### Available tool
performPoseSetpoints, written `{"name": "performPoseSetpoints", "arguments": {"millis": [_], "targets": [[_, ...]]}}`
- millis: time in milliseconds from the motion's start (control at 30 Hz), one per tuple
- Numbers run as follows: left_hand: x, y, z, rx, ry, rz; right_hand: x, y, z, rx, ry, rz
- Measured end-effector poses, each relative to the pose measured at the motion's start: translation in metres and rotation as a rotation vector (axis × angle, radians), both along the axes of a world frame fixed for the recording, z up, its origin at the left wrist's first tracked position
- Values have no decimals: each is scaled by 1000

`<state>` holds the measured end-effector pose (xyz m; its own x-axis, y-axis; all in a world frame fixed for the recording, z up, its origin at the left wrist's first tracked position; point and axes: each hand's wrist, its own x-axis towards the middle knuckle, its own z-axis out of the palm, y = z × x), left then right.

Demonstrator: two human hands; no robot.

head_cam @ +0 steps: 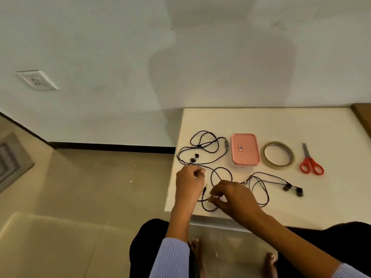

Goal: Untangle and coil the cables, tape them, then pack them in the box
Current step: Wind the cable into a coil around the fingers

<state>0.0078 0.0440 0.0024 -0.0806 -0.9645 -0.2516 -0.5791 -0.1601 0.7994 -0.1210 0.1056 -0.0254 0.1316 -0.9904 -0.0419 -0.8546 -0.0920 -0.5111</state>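
Two black earphone cables lie on a white table (321, 125). The left earphone cable (206, 149) sprawls in loose loops, its earbuds near the table's left edge and its jack plug between my hands. My left hand (189, 184) pinches that cable just below the earbuds. My right hand (233, 195) grips a loop of the same cable near the front edge. The second earphone cable (267, 184) rests to the right, earbuds pointing right. A closed pink box (244, 148) stands behind, then a tape roll (277, 153) and red-handled scissors (310, 162).
The table's left and front edges lie close to my hands, with tiled floor beyond. A white wall with a socket (37, 80) rises behind. My knees and bare feet show under the table's front edge.
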Motion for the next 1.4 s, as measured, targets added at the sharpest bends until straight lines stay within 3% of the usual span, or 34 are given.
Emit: {"name": "performPoseSetpoints", "arguments": {"millis": [400, 500, 633, 700, 800, 967, 1067, 1167, 1267, 1400], "targets": [[4, -3, 0, -12, -12, -106, 24, -3, -14, 69, 261, 70], [4, -4, 1, -51, -18, -107, 22, -5, -19, -33, 287, 100], [2, -4, 7, -96, 33, -166, 9, -12, -9, -22, 161, -28], [-2, -1, 10, -107, 38, -263, -8, -17, 6, -22, -14, -75], [-14, 3, 15, -154, 91, -360, -35, -20, 24, -171, -198, -146], [-36, 4, 23, -270, 200, -271, -60, -17, 42, -392, -325, -246], [-46, 5, 25, -261, 241, -271, -64, -17, 46, -392, -384, -265], [-53, 3, 26, -167, 339, -239, -71, -16, 50, -293, -503, -291], [-54, 4, 35, 58, 540, -199, -84, -18, 53, -201, -607, -293], [-53, 4, 43, 288, 738, -191, -94, -16, 57, -222, -600, -254]]}}
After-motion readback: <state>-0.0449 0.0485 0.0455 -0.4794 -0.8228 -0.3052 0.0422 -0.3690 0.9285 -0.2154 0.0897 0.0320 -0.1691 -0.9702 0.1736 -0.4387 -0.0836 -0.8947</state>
